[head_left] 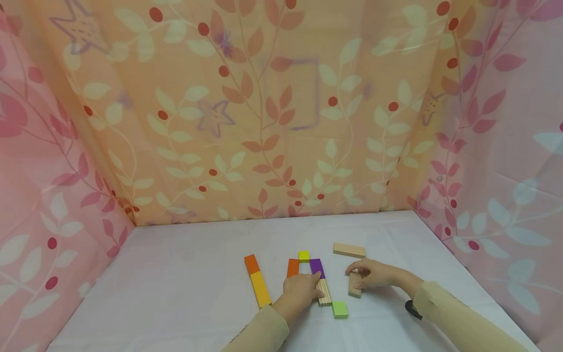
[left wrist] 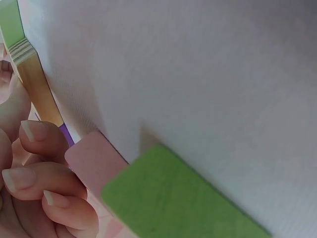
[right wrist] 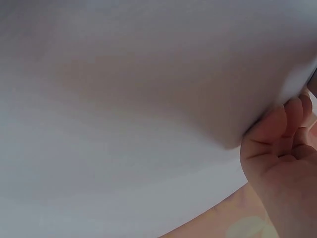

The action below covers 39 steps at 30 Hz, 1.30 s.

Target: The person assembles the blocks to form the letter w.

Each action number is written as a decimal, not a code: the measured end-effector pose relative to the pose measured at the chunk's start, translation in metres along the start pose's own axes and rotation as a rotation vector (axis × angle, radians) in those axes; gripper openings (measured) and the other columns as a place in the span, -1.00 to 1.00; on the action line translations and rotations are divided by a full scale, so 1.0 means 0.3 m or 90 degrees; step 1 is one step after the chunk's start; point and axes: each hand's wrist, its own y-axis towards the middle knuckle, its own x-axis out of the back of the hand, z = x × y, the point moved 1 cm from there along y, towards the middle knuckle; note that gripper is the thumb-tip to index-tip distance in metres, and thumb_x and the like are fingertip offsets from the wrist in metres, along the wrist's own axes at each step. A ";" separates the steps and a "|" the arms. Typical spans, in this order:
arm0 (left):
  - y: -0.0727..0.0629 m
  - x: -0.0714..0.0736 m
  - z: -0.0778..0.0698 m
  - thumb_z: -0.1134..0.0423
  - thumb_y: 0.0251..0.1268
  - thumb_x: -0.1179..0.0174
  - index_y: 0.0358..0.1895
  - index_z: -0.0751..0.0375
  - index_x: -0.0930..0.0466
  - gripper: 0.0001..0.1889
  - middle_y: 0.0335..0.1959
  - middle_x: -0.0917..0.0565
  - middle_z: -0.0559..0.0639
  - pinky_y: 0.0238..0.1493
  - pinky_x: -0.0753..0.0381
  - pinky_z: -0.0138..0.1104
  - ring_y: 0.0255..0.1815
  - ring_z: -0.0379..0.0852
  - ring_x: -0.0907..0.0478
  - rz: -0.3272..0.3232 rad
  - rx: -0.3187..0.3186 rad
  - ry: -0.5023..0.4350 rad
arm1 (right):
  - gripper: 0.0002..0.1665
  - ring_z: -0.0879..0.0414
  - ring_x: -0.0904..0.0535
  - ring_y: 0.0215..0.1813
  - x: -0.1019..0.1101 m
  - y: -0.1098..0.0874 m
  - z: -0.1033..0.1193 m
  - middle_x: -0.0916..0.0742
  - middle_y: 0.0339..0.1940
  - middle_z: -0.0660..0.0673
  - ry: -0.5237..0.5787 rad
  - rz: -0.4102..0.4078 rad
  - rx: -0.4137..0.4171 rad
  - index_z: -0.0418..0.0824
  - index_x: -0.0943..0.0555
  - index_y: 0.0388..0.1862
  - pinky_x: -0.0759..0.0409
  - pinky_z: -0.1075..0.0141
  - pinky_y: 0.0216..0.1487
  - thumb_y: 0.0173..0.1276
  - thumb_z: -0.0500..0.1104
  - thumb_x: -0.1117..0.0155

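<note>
In the head view my left hand holds a striped wooden block with thumb and index finger, right where it meets a purple block. Its other fingers are curled in the left wrist view. My right hand pinches a plain wooden block lying to the right; in the right wrist view the curled fingers hide that block. A light green block touches the striped block's near end. Left of the purple block are a yellow block and an orange-red block, partly covered by my left hand.
Another plain wooden block lies behind my right hand. On the left, an orange block and a yellow-orange block form a line. Pink and green blocks show in the left wrist view. Patterned cloth walls enclose the white table.
</note>
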 end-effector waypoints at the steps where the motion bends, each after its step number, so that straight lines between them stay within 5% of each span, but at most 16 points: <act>1: 0.001 0.000 0.000 -0.17 0.11 -0.30 0.29 -0.22 -0.52 -0.39 0.03 -0.69 -0.17 -0.37 -0.46 -0.33 -0.18 -0.14 -0.62 -0.001 0.001 0.002 | -0.58 0.01 -0.32 -0.14 0.005 -0.005 -0.006 -0.53 -0.06 -0.13 0.000 0.000 -0.005 -0.24 -0.61 0.07 -0.30 0.14 -0.14 0.24 -0.17 -0.42; 11: 0.004 -0.001 0.006 -0.18 0.11 -0.30 0.29 -0.24 -0.51 -0.39 0.05 -0.68 -0.18 -0.33 -0.48 -0.30 -0.12 -0.12 -0.63 0.005 0.013 0.002 | -0.51 -0.01 -0.32 -0.15 0.047 -0.034 -0.052 -0.52 -0.16 -0.13 0.025 -0.013 -0.034 -0.28 -0.59 0.13 -0.31 0.17 -0.18 0.22 -0.18 -0.44; 16: 0.001 0.000 0.008 -0.17 0.10 -0.31 0.30 -0.24 -0.51 -0.38 0.05 -0.68 -0.16 -0.36 -0.47 -0.32 -0.13 -0.12 -0.63 0.004 0.010 -0.002 | -0.48 0.10 -0.35 -0.35 0.086 -0.015 -0.077 -0.49 -0.39 -0.07 0.054 -0.130 -0.025 -0.43 -0.52 0.14 -0.34 0.34 -0.37 0.28 -0.20 -0.38; 20: 0.003 -0.005 0.009 -0.17 0.10 -0.31 0.30 -0.24 -0.51 -0.38 0.05 -0.69 -0.16 -0.37 -0.46 -0.32 -0.11 -0.11 -0.63 0.003 0.009 -0.004 | -0.41 0.09 -0.36 -0.33 0.120 0.007 -0.098 -0.50 -0.39 -0.10 0.056 -0.215 -0.048 -0.50 -0.46 0.19 -0.35 0.31 -0.35 0.27 -0.21 -0.38; 29: 0.016 -0.026 0.006 -0.19 0.11 -0.29 0.30 -0.25 -0.50 -0.39 0.05 -0.68 -0.18 -0.32 -0.47 -0.30 -0.10 -0.10 -0.63 0.006 0.004 -0.006 | -0.31 -0.02 -0.33 -0.23 0.142 0.046 -0.151 -0.49 -0.30 -0.21 0.002 -0.191 -0.123 -0.49 -0.44 0.24 -0.30 0.21 -0.25 0.24 -0.15 -0.42; 36: 0.022 -0.033 0.007 -0.19 0.10 -0.30 0.29 -0.26 -0.51 -0.39 0.03 -0.69 -0.18 -0.38 -0.45 -0.32 -0.17 -0.14 -0.62 0.002 0.008 -0.001 | -0.39 -0.12 -0.43 -0.06 0.140 0.073 -0.168 -0.57 0.01 -0.39 -0.004 -0.203 -0.168 -0.42 -0.56 0.15 -0.44 0.01 -0.04 0.21 -0.09 -0.46; 39: 0.025 -0.030 0.007 -0.18 0.10 -0.30 0.29 -0.26 -0.51 -0.39 0.03 -0.69 -0.18 -0.39 -0.44 -0.33 -0.14 -0.13 -0.63 -0.001 0.009 -0.002 | -0.43 -0.11 -0.47 -0.09 0.142 0.078 -0.164 -0.61 -0.07 -0.36 -0.007 -0.212 -0.158 -0.45 -0.57 0.11 -0.47 0.02 -0.07 0.22 -0.13 -0.45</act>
